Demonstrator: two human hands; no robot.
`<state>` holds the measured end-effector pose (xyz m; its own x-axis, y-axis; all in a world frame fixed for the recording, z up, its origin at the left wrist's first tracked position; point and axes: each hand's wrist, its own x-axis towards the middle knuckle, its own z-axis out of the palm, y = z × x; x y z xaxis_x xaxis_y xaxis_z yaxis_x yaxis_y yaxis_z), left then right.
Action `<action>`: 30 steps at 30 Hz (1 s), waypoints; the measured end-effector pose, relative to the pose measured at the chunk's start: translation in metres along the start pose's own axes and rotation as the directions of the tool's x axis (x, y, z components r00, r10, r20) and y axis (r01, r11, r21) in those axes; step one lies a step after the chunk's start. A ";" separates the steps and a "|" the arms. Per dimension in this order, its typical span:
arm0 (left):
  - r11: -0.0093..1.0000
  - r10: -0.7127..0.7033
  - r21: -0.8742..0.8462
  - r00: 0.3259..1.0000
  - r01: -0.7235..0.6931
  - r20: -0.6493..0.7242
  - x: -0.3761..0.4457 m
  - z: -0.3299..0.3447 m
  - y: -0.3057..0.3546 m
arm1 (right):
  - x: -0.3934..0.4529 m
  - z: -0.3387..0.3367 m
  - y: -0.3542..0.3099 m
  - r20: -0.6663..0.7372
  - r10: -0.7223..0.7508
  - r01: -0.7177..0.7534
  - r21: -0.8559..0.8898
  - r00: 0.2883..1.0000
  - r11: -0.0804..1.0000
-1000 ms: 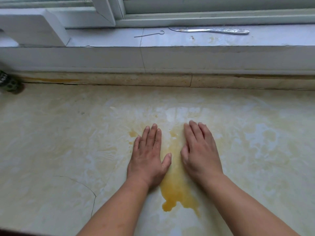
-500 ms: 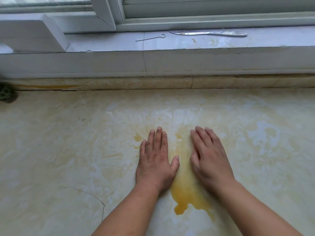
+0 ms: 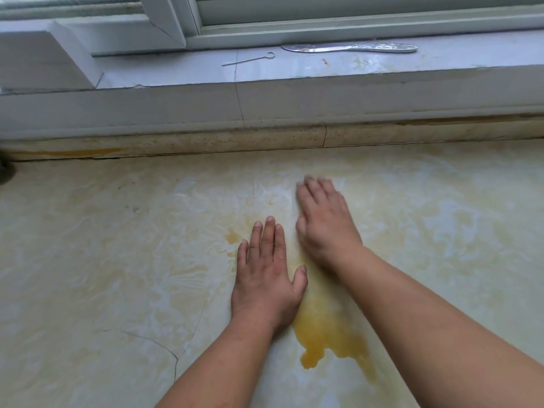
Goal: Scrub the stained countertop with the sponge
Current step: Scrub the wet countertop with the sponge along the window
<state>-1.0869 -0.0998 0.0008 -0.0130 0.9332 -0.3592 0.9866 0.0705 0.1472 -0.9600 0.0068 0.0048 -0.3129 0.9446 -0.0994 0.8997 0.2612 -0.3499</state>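
Observation:
A pale marbled countertop (image 3: 117, 260) fills the view, with a yellow-orange stain (image 3: 326, 337) pooled between my forearms and a small spot of the same colour to the left of my fingers. My left hand (image 3: 266, 278) lies flat on the counter, fingers straight, its thumb at the stain's upper edge. My right hand (image 3: 323, 219) is farther forward, fingers straight and blurred, over the faint upper part of the stain. Neither hand holds anything. No sponge is in view.
A raised white window ledge (image 3: 294, 95) runs along the back, carrying a thin metal hook pin (image 3: 250, 58) and a flat silvery utensil (image 3: 350, 48). A dark object (image 3: 6, 172) sits at the far left edge. A crack (image 3: 153, 343) crosses the near-left counter.
My right hand has moved forward, away from me, and now lies ahead of the left hand. The left hand stays flat in place. The view has shifted slightly.

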 end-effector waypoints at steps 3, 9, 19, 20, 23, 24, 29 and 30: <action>1.000 -0.007 0.001 1.000 0.007 -0.002 0.000 -0.001 0.000 | -0.011 -0.005 0.020 0.032 -0.053 0.054 -0.041 0.998 0.998; 1.000 -0.006 0.002 1.000 0.006 -0.001 -0.001 -0.001 0.001 | -0.033 -0.023 0.080 -0.137 0.307 -0.307 0.019 0.942 0.951; 1.000 -0.021 0.016 1.000 0.021 -0.019 -0.003 0.000 0.001 | -0.012 -0.003 0.007 0.074 -0.105 0.108 -0.029 0.992 0.994; 1.000 -0.021 0.011 1.000 0.021 -0.018 -0.002 0.000 0.002 | -0.010 -0.007 0.019 0.064 -0.083 0.086 -0.044 0.995 0.995; 1.000 -0.018 0.005 1.000 0.018 -0.014 -0.003 -0.002 0.003 | -0.009 -0.025 0.068 -0.057 0.157 -0.158 -0.022 0.986 0.987; 1.000 -0.017 0.004 1.000 0.017 -0.010 -0.003 -0.002 0.003 | -0.011 -0.030 0.083 -0.109 0.250 -0.252 -0.005 0.962 0.968; 1.000 -0.019 -0.002 1.000 0.019 -0.009 -0.004 -0.003 0.003 | 0.014 -0.035 0.085 -0.117 0.453 -0.449 0.060 0.884 0.892; 1.000 -0.021 -0.003 1.000 0.021 -0.009 -0.003 -0.002 0.004 | 0.023 -0.032 0.073 -0.091 0.433 -0.429 0.062 0.897 0.901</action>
<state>-1.0835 -0.1018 0.0047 -0.0350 0.9347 -0.3536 0.9856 0.0908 0.1424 -0.8916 0.0538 0.0069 0.1369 0.9783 -0.1554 0.9261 -0.1821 -0.3305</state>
